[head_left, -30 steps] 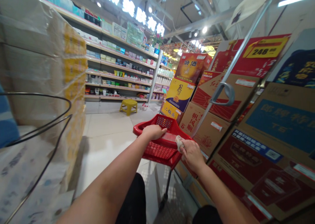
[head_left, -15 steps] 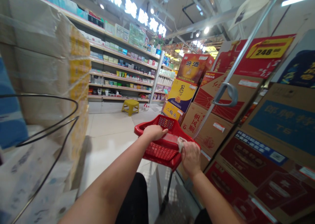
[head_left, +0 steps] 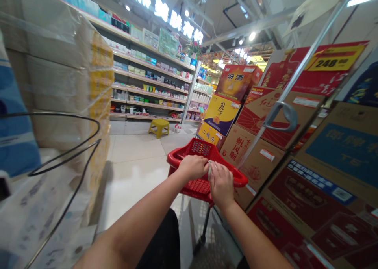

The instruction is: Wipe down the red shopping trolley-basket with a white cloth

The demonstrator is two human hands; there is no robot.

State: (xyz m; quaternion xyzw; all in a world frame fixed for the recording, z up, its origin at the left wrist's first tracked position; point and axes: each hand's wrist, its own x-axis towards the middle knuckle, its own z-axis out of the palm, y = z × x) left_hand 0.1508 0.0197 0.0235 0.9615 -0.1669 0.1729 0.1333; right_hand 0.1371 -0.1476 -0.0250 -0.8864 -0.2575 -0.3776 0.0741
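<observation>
A red plastic shopping basket [head_left: 199, 188] with mesh walls stands in front of me on a dark wheeled leg [head_left: 203, 229]. My left hand [head_left: 195, 166] is closed over the handle bar at its near side. Right beside it, my right hand [head_left: 221, 182] is closed on a crumpled pale cloth [head_left: 210, 169], pressed against the same bar. The fingers of both hands nearly meet at the cloth. Their undersides are hidden, as is most of the bar.
Stacked cartons [head_left: 254, 154] rise close on the right, with a slanting metal pole [head_left: 310, 48] and grey handle before them. Wrapped boxes [head_left: 59, 88] and a black wire loop [head_left: 97, 135] are at left. Ahead are a yellow stool [head_left: 158, 127] and stocked shelves [head_left: 153, 82].
My right hand has slid left along the bar with the cloth, and my left hand has shifted right, so they now meet. The whole view has shifted slightly.
</observation>
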